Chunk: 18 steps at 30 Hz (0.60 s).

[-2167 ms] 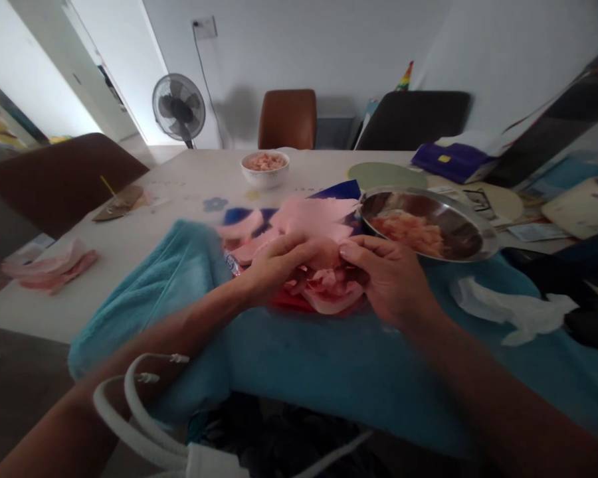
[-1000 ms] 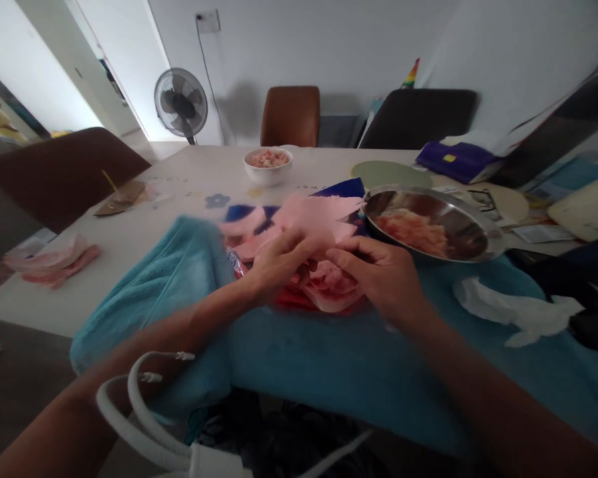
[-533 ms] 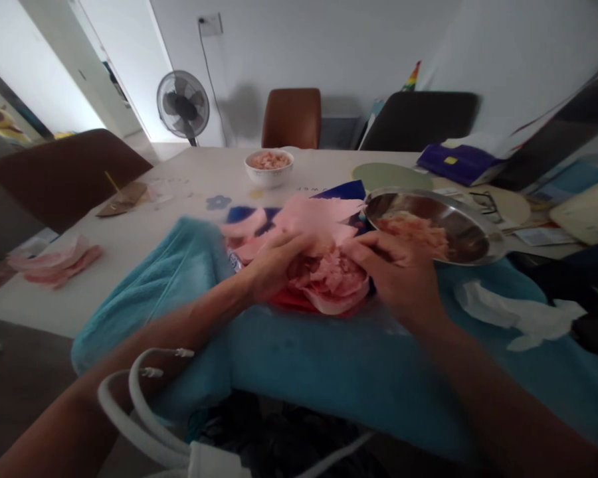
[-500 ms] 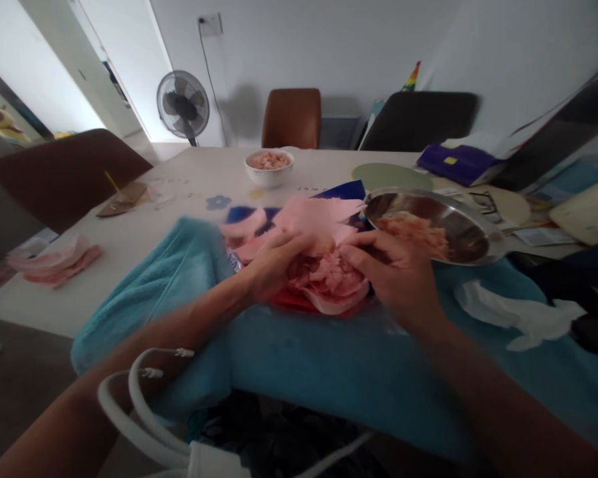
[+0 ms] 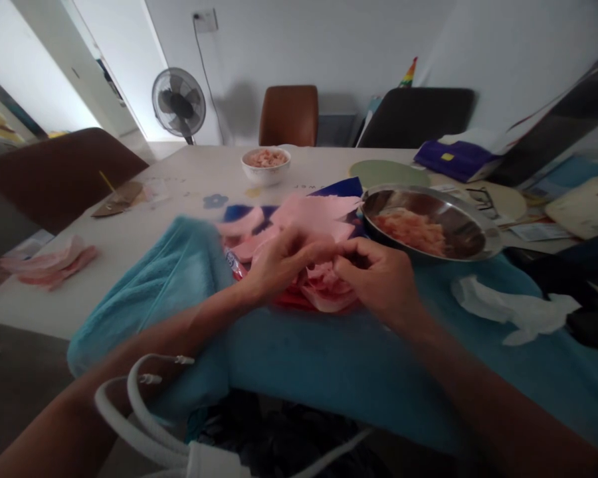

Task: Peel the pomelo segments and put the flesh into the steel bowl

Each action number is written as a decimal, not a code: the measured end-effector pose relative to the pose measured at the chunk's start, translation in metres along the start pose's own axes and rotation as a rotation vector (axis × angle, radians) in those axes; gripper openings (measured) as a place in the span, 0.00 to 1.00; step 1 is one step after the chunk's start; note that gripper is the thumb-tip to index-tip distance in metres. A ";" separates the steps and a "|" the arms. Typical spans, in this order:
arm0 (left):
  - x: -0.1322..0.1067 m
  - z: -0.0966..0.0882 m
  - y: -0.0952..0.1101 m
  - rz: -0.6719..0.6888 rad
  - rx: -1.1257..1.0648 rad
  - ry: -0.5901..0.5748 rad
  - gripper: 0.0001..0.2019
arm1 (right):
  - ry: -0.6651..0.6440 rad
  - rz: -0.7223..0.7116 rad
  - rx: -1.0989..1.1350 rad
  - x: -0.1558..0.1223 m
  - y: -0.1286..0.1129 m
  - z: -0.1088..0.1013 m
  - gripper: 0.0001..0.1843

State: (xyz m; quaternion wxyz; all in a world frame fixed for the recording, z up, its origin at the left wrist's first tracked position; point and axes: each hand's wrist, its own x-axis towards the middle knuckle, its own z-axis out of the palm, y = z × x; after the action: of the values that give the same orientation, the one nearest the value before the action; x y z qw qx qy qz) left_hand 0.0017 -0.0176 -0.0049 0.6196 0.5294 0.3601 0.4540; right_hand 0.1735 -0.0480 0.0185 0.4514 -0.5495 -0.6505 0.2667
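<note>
Pink pomelo peel and pulp (image 5: pixel 329 290) lie in a loose heap on a red and blue wrapper at the table's near edge. Thick pale-pink peel (image 5: pixel 311 209) spreads behind the fingers. My left hand (image 5: pixel 289 262) is closed, its thumb and fingers pinching just above the heap. My right hand (image 5: pixel 381 275) pinches beside it, the fingertips of both hands meeting. A small piece of pomelo seems to be between them, mostly hidden by the fingers. Right of the hands, a steel bowl (image 5: pixel 471 232) holds pink-orange pulp (image 5: pixel 411 230).
A white bowl (image 5: pixel 266 174) of pulp stands farther back. Pink peel (image 5: pixel 50 262) lies on the left of the table. A teal towel (image 5: pixel 154 285) covers the front edge. Crumpled tissue (image 5: pixel 518 305) and a purple tissue pack (image 5: pixel 456 160) are at right. White cables (image 5: pixel 139 418) hang below.
Both hands have risen slightly from the pulp, and their fingertips have come together. The right fingers have curled in more tightly. The view has shifted slightly.
</note>
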 end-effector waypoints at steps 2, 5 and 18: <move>0.002 0.001 0.003 -0.057 -0.074 -0.043 0.12 | 0.018 -0.001 0.017 0.000 0.000 0.000 0.06; 0.004 0.001 0.009 -0.132 -0.220 -0.119 0.13 | 0.038 0.017 0.076 0.002 0.001 -0.001 0.07; 0.006 0.000 0.012 -0.190 -0.316 -0.089 0.11 | 0.120 -0.091 0.017 0.006 0.011 -0.005 0.05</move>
State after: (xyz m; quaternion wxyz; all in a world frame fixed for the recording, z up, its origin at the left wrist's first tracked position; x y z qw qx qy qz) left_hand 0.0015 -0.0115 0.0075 0.7506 0.4084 0.3050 0.4204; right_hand 0.1831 -0.0405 0.0130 0.5061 -0.5304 -0.6442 0.2181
